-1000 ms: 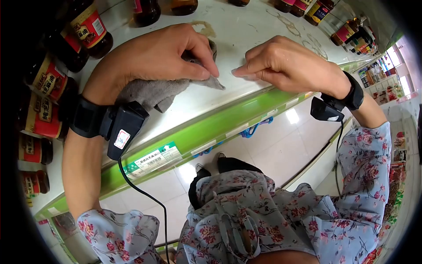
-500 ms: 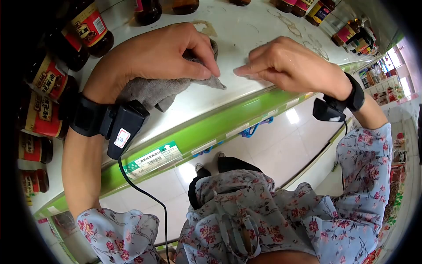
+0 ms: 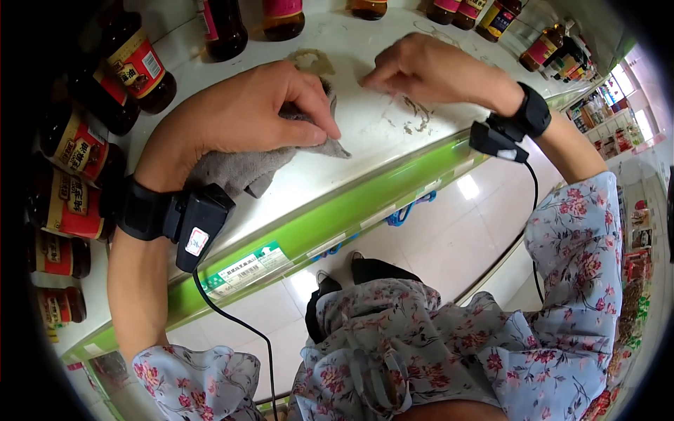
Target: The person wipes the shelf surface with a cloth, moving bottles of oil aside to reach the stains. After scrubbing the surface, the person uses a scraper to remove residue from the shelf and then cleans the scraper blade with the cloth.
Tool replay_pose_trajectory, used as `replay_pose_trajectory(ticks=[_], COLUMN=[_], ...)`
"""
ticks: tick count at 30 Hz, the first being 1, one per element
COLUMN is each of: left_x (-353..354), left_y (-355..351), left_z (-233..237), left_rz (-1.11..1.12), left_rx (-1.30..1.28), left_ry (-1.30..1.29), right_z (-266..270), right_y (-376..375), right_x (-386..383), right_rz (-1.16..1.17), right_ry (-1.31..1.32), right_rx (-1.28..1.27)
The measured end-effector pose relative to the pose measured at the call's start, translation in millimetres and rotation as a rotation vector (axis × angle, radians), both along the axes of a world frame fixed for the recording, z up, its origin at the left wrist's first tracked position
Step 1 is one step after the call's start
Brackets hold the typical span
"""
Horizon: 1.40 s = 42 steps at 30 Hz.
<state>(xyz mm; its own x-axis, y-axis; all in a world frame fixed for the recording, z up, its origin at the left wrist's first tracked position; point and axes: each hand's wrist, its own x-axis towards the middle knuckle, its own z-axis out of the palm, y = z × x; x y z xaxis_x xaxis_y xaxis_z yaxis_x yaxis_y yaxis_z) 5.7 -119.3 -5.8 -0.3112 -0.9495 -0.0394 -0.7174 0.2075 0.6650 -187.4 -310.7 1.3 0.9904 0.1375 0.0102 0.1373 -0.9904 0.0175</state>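
A grey cloth lies bunched on the white shelf, and my left hand is closed over it, thumb and fingers pressed into its folds. My right hand is farther back over the shelf, fingers curled, with the fingertips low at the surface and blurred by motion. No object shows in it. Dark smudges mark the shelf just below that hand. A brownish stain spreads beyond my left hand.
Dark sauce bottles with red labels line the left side. More bottles stand along the back and at the right. A green shelf edge with a price tag runs along the front, above a tiled floor.
My right hand has moved back and left, away from the front edge, uncovering dark smudges. My left hand still holds the cloth. The view has shifted slightly.
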Motion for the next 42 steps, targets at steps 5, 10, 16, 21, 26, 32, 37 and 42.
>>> replay_pose_trajectory(ticks=[5, 10, 16, 21, 26, 32, 37, 42], left_x=[-1, -2, 4, 4, 3, 9, 6, -22], left_y=[0, 2, 1, 4, 1, 4, 18, 48], left_z=[-2, -2, -7, -3, -5, -6, 15, 19], left_rz=[-0.007, 0.012, -0.015, 0.013, -0.008, -0.034, -0.111, -0.084], left_rx=[-0.01, -0.003, -0.023, 0.005, 0.005, -0.017, 0.027, -0.07], left_ry=[-0.01, 0.001, -0.012, 0.001, -0.008, -0.04, -0.162, -0.422], right_z=[-4, -10, -9, -10, -14, -15, -8, 2], right_y=[4, 3, 3, 5, 5, 5, 8, 3], right_x=[-9, -8, -5, -4, -3, 2, 14, -29], right_rz=[-0.026, 0.001, 0.019, -0.04, -0.004, 0.011, -0.053, -0.111], right_ry=[-0.007, -0.095, -0.087, -0.031, -0.127, -0.071, -0.008, 0.035], right_rx=[0.042, 0.097, 0.108, 0.043, 0.057, -0.006, 0.097, 0.305])
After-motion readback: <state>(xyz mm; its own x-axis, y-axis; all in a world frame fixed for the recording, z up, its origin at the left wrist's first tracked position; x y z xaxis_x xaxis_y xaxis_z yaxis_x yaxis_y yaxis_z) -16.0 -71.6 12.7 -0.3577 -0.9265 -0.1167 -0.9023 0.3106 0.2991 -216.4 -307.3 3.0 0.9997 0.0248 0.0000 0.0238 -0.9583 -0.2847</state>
